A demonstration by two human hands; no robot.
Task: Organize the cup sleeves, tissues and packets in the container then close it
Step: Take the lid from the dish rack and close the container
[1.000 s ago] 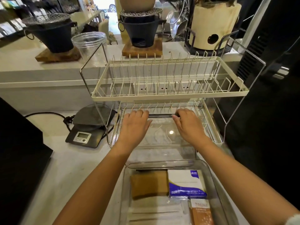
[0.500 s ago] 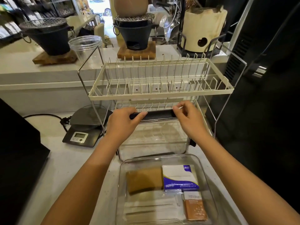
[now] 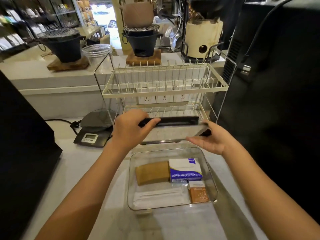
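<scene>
A clear plastic container [image 3: 210, 172] sits open on the counter in front of me. Inside lie brown cup sleeves [image 3: 152, 172], a white and blue tissue pack [image 3: 185, 168], an orange packet [image 3: 198, 192] and white paper-wrapped items [image 3: 159, 197]. Above its far end I hold the clear lid [image 3: 173, 131] with its black handle, tilted. My left hand [image 3: 131, 130] grips the lid's left end. My right hand [image 3: 210, 139] supports the lid's right edge, palm up with fingers under it.
A two-tier wire dish rack [image 3: 164, 89] stands just behind the lid. A digital scale [image 3: 94, 130] sits to the left with its cord. A black appliance [image 3: 277, 84] fills the right side, another dark box [image 3: 20, 135] the left. Charcoal stoves and a plastic cup stack stand on the rear ledge.
The lid has come out of the rack's lower tier and been lifted toward me over the container's far end. My right hand has turned palm up under its right edge.
</scene>
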